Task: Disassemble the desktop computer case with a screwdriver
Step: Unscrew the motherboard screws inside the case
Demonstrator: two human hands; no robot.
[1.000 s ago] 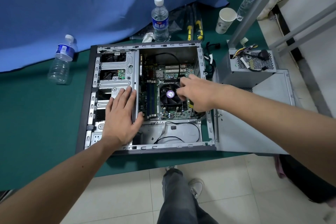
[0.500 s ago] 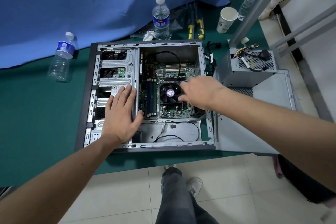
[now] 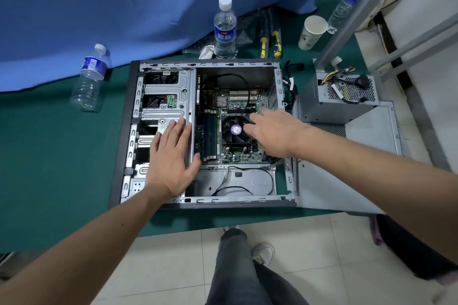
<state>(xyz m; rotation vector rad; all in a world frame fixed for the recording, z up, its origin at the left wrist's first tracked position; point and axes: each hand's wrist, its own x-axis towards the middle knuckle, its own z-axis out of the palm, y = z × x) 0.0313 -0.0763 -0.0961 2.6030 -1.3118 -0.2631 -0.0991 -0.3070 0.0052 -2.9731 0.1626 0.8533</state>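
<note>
The open desktop case (image 3: pixel 128 131) lies on its side on a green table, its motherboard (image 3: pixel 238 104) and black CPU fan (image 3: pixel 235 129) exposed. My left hand (image 3: pixel 171 158) lies flat, fingers straight, on the metal drive cage (image 3: pixel 163 91). My right hand (image 3: pixel 272 131) reaches in from the right, its fingers at the fan's right edge; what they touch is hidden. Two yellow-and-black screwdrivers (image 3: pixel 270 39) lie behind the case, in neither hand.
The removed power supply (image 3: pixel 344 99) and the side panel (image 3: pixel 347 181) sit right of the case. Water bottles stand behind (image 3: pixel 225 27) and lie to the left (image 3: pixel 90 79). A paper cup (image 3: pixel 311 32) and metal frame bars (image 3: pixel 364 7) are at back right. Blue cloth hangs behind.
My right hand has lifted slightly and shifted up along the fan's right edge, fingers spreading. My left hand stays flat on the drive cage.
</note>
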